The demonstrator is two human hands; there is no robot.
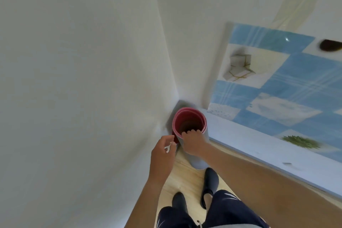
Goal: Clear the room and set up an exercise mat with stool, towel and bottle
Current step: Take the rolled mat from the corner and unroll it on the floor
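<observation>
White walls (83, 61) meet in a corner ahead of us in the head view, and a pale wood floor (185, 177) runs up to them. To the right lies a bed (259, 140), its long side near the corner, under a cover (296, 83) of blue and white squares with a green plant motif near its near edge. A dark rounded object (330, 45) sits at the far right of the cover; we cannot tell what it is. The rolled mat (188, 122) stands upright on the floor in the corner itself, just beside the end of the bed, showing pink inside and grey-blue outside, with its open top toward us. Our right hand (194, 140) grips the near rim of the roll, fingers curled over the edge into the hollow and palm against the outer wall. Our left hand (162, 153) is just beside the left flank of the roll with its fingers loosely curled. A small white forked piece (167, 148) shows against its fingers; we cannot tell whether it is pinched or what it belongs to, nor whether the fingertips touch the roll. Below, two feet (211, 181) in dark footwear stand on the floor, the right one close to the base of the roll. Dark blue trousers (231, 209) with white stripes fill the bottom edge.
</observation>
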